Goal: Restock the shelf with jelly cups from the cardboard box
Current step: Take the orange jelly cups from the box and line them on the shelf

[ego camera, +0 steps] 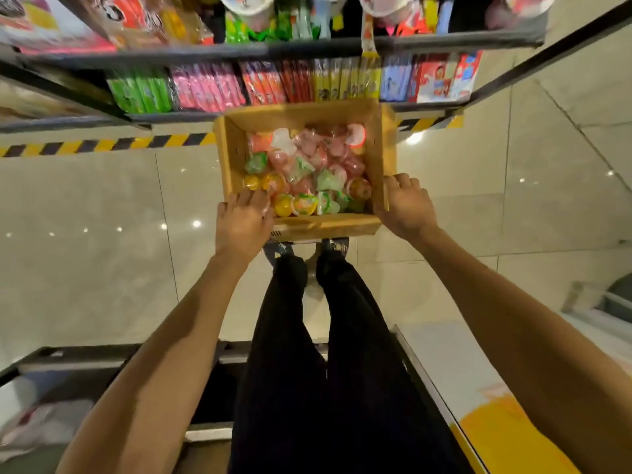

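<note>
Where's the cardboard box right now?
Head view, centre: the cardboard box is ahead of the person's feet, below the bottom shelf, with the left hand and right hand holding its near corners.

open cardboard box [369, 224] below the shelf [239, 51], holding jelly cups [307, 165].

**Aisle surroundings — off-task items**

A yellow-and-black striped strip [113, 144] runs across the glossy pale tiled floor [85, 206]. Above the strip, upright packets stand in a row — green packets [140, 94], pink packets [205, 87], yellow packets [342, 82]. Below the strip are black trousers [307, 371] and dark shoes [277, 253]. Further below, to the right, is a white cabinet top [455, 357] with a yellow patch.
</note>
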